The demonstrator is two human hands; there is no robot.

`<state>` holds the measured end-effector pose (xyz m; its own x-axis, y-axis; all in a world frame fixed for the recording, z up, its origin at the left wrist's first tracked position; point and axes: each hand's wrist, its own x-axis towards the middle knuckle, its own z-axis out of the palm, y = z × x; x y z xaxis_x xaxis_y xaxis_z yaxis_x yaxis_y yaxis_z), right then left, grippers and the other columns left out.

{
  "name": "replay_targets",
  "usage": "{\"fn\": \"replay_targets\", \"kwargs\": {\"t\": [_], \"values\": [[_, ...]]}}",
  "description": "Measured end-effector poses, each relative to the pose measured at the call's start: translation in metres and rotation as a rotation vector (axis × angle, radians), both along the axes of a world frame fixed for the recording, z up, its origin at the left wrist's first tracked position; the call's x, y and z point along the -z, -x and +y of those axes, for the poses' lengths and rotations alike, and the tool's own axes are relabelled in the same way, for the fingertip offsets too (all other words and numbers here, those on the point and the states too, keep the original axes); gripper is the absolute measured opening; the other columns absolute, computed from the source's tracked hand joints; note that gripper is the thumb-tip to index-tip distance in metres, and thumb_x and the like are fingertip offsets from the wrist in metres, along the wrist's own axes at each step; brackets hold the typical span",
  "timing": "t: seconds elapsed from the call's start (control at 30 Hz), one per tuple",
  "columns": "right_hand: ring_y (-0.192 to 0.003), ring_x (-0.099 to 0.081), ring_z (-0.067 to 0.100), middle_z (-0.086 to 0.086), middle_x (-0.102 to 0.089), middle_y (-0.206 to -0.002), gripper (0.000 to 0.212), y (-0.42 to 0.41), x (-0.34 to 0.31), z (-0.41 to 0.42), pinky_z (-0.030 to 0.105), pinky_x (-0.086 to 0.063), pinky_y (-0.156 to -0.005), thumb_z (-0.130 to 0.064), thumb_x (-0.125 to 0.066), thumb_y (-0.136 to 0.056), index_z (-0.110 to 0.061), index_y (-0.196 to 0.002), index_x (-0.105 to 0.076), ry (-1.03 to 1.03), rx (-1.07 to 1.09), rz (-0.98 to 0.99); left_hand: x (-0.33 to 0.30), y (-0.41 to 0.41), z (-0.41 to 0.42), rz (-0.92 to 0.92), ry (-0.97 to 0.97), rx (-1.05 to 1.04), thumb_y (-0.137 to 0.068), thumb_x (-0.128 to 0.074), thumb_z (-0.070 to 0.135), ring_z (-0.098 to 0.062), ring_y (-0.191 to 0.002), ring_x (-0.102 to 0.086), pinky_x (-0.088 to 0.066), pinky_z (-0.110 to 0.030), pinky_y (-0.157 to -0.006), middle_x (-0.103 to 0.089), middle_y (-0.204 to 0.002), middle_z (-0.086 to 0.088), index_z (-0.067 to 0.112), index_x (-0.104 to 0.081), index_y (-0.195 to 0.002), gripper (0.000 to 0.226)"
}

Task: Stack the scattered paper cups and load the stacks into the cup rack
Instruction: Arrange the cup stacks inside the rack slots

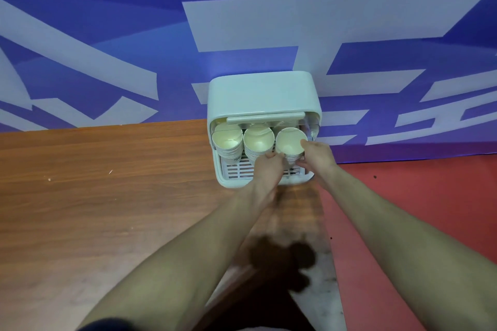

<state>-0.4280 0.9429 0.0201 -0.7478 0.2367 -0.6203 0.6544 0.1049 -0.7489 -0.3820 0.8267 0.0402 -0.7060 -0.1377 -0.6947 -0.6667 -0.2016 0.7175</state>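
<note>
Your cup rack point(262, 99) stands at the table's point(107, 183) far right corner with three paper cup stacks side by side inside. Both of your hands clamp the rightmost stack point(290, 142): left hand point(269, 166) at its lower side, right hand point(317, 154) on its rim.

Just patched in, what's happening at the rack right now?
A person has both hands at the cup rack, which sits at the far edge of the wooden table. The left hand and right hand grip the right-most stack of paper cups, seating it in the rack. Two more stacks already sit beside it. No loose cups show on the table.
</note>
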Motion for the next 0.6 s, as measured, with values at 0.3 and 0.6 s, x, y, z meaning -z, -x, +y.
{"fn": "replay_targets", "kwargs": {"t": [0.3,0.6], "values": [[-0.093,-0.068,0.030,0.006,-0.066,-0.085,0.025,0.012,0.007,-0.013,0.046,-0.056,-0.093,-0.025,-0.056,-0.093,-0.021,-0.069,-0.060,0.011,0.070,0.039,0.019,0.007,-0.004,0.019,-0.180,0.023,-0.090,-0.051,-0.007,-0.006,-0.077,-0.054,-0.041,-0.023,-0.077,-0.066,-0.069,0.012,0.020,-0.070,-0.066,0.041],[-0.109,-0.067,0.031,0.018,-0.069,-0.107,0.020,0.003,0.003,-0.007,0.037,-0.055,-0.096,-0.030,-0.060,-0.096,-0.011,-0.088,-0.063,0.154,0.096,-0.035,0.009,0.001,-0.025,-0.033,-0.244,0.150,-0.099,-0.052,0.008,-0.015,-0.113,-0.056,-0.042,-0.030,-0.106,-0.064,-0.116,-0.001,0.012,-0.066,-0.109,0.017]]}}
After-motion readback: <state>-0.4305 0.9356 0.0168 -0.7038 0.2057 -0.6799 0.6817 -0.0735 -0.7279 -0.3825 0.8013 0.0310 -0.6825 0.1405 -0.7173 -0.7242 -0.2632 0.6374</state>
